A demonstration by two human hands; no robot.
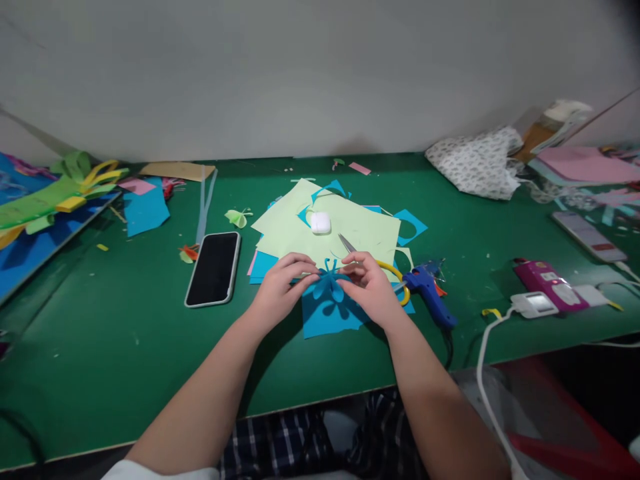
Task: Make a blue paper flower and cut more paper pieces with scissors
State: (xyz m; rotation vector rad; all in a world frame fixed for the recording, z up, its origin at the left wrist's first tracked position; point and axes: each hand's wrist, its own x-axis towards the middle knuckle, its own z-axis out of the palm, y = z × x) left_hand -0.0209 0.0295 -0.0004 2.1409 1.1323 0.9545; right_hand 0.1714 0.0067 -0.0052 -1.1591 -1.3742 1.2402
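Note:
A blue paper butterfly (pixel 329 285) with two curled feelers is held up between both hands. My left hand (pixel 287 283) pinches its left wing, while my right hand (pixel 367 283) has the right wing between thumb and fingers. Beneath them lies a torn-edged blue paper sheet (pixel 320 323). Scissors (pixel 346 243) with yellow handles rest beside and partly behind my right hand. A blue glue gun (pixel 431 297) lies just to the right. Pale green sheets (pixel 350 217) are stacked behind the hands, with a white earbud case (pixel 321 223) on top.
A phone (pixel 213 270) and a small green paper butterfly (pixel 238 217) lie on the left. Green and yellow paper strips (pixel 60 197) fill the far left. At right are a purple device (pixel 553 285) with white cables, another phone (pixel 589 236) and a patterned cloth bag (pixel 477 163).

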